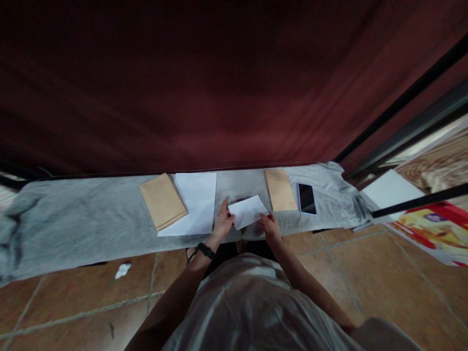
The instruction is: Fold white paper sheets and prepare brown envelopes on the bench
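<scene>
A small folded white paper [248,211] rests just over a grey cloth [91,229] spread on a low surface. My left hand [223,220] grips the paper's left edge, fingers closed along it. My right hand [269,224] pinches its lower right corner. A black band sits on my left wrist. A stack of brown envelopes [163,201] lies to the left, partly on a large white sheet [195,200]. Another brown envelope [280,189] lies just right of the paper.
A dark phone [306,198] lies face up on the cloth, right of the envelope. A dark red curtain [204,87] hangs behind. A crumpled white scrap [123,270] sits on the tiled floor. Black metal bars [405,131], a white board and a colourful printed mat stand at right.
</scene>
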Available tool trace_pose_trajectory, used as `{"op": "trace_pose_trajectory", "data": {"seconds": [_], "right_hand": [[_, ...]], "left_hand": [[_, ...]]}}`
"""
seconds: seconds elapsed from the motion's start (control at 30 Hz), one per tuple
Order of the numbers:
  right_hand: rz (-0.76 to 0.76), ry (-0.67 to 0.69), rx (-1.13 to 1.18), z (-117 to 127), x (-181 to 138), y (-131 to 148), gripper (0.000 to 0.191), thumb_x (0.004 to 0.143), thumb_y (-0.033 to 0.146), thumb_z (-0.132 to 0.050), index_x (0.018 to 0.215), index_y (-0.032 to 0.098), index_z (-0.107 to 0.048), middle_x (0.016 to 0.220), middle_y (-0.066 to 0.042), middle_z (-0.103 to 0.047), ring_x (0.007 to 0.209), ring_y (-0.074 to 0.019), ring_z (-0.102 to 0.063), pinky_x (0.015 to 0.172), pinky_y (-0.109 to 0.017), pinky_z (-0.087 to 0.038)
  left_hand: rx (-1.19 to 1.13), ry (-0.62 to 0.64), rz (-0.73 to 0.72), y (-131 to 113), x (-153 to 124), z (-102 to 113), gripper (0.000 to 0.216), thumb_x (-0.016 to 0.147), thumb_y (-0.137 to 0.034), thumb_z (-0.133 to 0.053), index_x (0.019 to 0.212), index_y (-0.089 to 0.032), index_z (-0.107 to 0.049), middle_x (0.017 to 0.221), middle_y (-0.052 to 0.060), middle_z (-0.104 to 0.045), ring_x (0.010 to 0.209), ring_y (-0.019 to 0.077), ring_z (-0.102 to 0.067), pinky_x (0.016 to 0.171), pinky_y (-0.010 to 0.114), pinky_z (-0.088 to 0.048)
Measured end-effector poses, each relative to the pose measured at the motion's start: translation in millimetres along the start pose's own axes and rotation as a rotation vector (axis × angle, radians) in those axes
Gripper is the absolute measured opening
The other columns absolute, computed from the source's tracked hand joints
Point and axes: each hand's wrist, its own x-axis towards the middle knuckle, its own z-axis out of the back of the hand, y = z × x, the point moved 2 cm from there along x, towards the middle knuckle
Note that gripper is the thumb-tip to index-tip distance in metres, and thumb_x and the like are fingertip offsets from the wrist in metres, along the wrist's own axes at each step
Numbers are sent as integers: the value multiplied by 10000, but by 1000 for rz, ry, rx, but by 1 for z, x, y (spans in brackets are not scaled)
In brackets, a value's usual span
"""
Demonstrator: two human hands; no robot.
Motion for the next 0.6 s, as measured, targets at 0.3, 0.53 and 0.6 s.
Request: {"op": "trace_pose_trajectory", "data": {"seconds": [0.3,0.53,0.6], "right_hand": [[169,-14,-686,21,1,0,406,844,257,-573,1242,192,-624,832,-29,-715,759,-187,-664,718,-261,-480],[438,-8,-1167,14,-2,0,471,958,240,-434,1412,143,-513,1053,-135,-747,809,-214,-704,728,-289,-517],[499,1,-1200,14,-3,-1,472,969,233,-405,1420,132,-504,1100,-154,-733,837,-217,-701,734,-294,-523]], "left_hand": [[660,-38,-367,-2,1,-5,746,854,-46,-479,1569,-203,-333,1412,156,-534,1125,263,-646,995,389,-520],[926,65,-569,4,-13,-20,533,945,-104,-410,1464,-192,-495,1611,143,-369,1457,308,-390,1193,516,-325],[927,164,-650,7,-21,-27,490,972,-222,-482,1461,-206,-500,1618,120,-372,1509,296,-306,1235,516,-243]]}}
